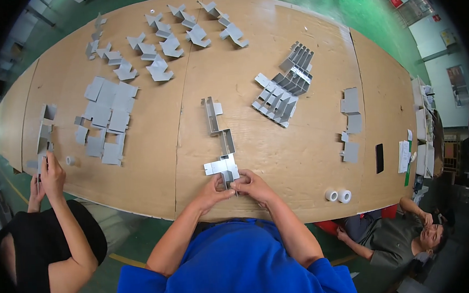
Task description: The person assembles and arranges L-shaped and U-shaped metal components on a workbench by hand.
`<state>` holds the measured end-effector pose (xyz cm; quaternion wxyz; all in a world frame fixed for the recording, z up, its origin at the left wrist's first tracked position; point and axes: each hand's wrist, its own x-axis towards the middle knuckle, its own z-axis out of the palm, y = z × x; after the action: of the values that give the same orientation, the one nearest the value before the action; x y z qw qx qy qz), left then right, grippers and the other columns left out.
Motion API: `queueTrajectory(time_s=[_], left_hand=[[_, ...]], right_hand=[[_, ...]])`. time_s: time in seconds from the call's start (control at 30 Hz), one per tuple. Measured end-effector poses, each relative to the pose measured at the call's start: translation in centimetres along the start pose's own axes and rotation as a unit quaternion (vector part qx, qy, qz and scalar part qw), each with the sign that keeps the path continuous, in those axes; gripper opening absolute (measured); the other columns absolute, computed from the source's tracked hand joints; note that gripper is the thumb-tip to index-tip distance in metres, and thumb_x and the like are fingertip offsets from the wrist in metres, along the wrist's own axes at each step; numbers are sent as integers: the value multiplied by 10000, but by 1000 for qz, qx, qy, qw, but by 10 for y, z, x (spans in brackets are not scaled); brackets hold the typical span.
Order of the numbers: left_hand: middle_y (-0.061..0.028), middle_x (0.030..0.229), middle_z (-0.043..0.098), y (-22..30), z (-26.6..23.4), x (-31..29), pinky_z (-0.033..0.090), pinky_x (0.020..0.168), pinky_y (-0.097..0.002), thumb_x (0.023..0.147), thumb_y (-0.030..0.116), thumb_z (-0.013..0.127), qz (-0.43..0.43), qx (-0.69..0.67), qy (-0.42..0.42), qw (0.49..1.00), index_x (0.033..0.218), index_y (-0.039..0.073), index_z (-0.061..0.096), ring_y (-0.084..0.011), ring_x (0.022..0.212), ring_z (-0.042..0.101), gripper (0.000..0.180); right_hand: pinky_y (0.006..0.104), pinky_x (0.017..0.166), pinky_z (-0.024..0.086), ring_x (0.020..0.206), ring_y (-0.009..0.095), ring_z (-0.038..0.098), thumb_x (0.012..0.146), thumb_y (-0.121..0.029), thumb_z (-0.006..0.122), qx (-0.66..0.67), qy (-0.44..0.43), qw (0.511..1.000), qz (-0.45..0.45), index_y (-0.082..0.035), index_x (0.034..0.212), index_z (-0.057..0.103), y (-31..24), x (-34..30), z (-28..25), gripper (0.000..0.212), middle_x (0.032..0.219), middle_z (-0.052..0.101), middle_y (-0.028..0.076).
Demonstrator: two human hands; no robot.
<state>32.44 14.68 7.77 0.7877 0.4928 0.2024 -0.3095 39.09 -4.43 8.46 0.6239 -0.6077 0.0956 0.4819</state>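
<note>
A long grey folded sheet part (227,142) lies on the table in front of me, bent into several open box-like sections with a flat, lighter cross-shaped section at its near end. My left hand (211,195) pinches that near end from the left, fingers closed. From the right, my right hand (253,187) grips the same end, thumb and fingers pressed on a small upright fold. The two thumbs are close together, and parts of the fingertips are hidden behind the sheet.
Nested folded grey parts (285,89) stand right of centre. Flat grey sheets (106,116) and several zigzag-folded parts (158,43) spread over the left and far side. White tape rolls (344,196) and a black phone (379,158) are right. A co-worker's hand (53,173) holds a grey part.
</note>
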Motion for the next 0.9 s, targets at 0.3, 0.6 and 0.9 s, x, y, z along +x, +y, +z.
queueTrajectory(time_s=[0.3,0.6,0.9], left_hand=[[-112,1447,452,1,1,3,522,955,-354,805,155,821,5,25,19,999,1494,32,317,-205,1186,559,862],[-139,1478,432,1,7,-8,495,990,-366,822,111,797,35,70,54,995,1500,14,311,-225,1183,569,840],[-178,1471,440,-21,-8,-21,501,984,-411,828,242,803,32,130,120,984,1495,-16,291,-288,1206,578,879]], right_hand=[[270,786,515,909,130,620,892,-169,735,-45,-19,999,-20,67,1418,425,-3,2,-2,655,1000,669,77],[288,856,508,943,135,613,899,-228,742,-22,-23,999,-13,34,1416,448,2,3,-6,650,1036,665,72],[299,877,517,967,162,639,873,-258,768,-55,26,998,-29,44,1353,522,13,5,-15,618,1067,680,116]])
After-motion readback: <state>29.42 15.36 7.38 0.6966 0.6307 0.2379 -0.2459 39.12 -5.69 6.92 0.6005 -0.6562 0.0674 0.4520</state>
